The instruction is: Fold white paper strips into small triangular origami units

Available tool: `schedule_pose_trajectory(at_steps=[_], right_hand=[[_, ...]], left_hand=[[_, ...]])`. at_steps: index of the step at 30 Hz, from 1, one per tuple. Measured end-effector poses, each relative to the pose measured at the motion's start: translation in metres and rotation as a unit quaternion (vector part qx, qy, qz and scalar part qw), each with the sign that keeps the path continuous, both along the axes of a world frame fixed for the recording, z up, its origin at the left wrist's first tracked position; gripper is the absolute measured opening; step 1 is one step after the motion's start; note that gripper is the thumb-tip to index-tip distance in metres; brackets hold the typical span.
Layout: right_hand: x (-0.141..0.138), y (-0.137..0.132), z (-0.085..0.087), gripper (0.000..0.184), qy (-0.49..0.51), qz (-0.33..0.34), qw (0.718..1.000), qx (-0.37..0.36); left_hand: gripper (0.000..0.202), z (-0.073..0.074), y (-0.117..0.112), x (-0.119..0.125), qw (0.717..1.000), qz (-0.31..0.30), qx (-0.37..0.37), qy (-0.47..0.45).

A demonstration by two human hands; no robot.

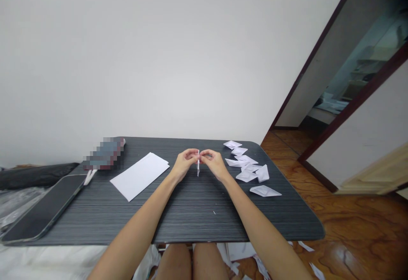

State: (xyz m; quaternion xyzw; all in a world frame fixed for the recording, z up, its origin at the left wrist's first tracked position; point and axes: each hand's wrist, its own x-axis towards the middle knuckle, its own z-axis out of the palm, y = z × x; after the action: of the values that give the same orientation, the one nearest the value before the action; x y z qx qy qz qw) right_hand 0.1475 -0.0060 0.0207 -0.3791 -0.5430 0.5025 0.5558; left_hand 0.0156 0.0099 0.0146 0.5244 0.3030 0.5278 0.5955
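Above the middle of the dark table, my left hand (186, 162) and my right hand (213, 162) face each other with their fingertips closed on one folded white paper (198, 167). The paper stands edge-on to me, so its shape is hard to read. A stack of white paper sheets (140, 176) lies slantwise to the left of my left hand. On the right of my right hand rest several folded paper boats (247, 173), with one paper boat (265, 191) a little nearer to me.
A tablet-like dark slab (44, 207) lies at the table's left edge, below a blurred-out item (105, 153). The table (191, 224) meets a white wall (191, 59). Paper scraps (306, 246) litter the wooden floor (360, 229) on the right.
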Motion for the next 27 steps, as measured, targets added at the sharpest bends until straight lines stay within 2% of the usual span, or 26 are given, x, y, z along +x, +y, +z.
schedule_pose_trajectory(at_steps=[5, 10, 18, 23, 25, 27], right_hand=[[0.002, -0.001, -0.001, 0.024, -0.001, -0.001, 1.000, -0.025], [0.003, -0.001, -0.001, 0.026, -0.009, -0.021, 0.999, -0.023], [0.005, -0.002, 0.000, 0.025, -0.035, -0.001, 0.999, -0.040], [0.008, 0.003, -0.004, 0.019, -0.115, -0.030, 0.993, -0.024], [0.009, 0.005, -0.008, 0.016, -0.184, -0.042, 0.982, -0.020], [0.010, 0.007, -0.013, 0.015, -0.264, -0.056, 0.963, -0.009]], left_hand=[[0.033, -0.004, 0.001, -0.003, 0.999, -0.003, -0.008, 0.038], [0.033, 0.001, -0.006, -0.002, 0.999, -0.033, -0.010, 0.017], [0.033, 0.002, -0.008, 0.000, 0.999, -0.002, 0.000, 0.043], [0.035, -0.002, -0.002, -0.003, 0.982, 0.036, 0.053, 0.175], [0.036, -0.004, 0.000, -0.004, 0.962, 0.061, 0.095, 0.250], [0.031, -0.007, 0.000, -0.005, 0.929, 0.077, 0.160, 0.324]])
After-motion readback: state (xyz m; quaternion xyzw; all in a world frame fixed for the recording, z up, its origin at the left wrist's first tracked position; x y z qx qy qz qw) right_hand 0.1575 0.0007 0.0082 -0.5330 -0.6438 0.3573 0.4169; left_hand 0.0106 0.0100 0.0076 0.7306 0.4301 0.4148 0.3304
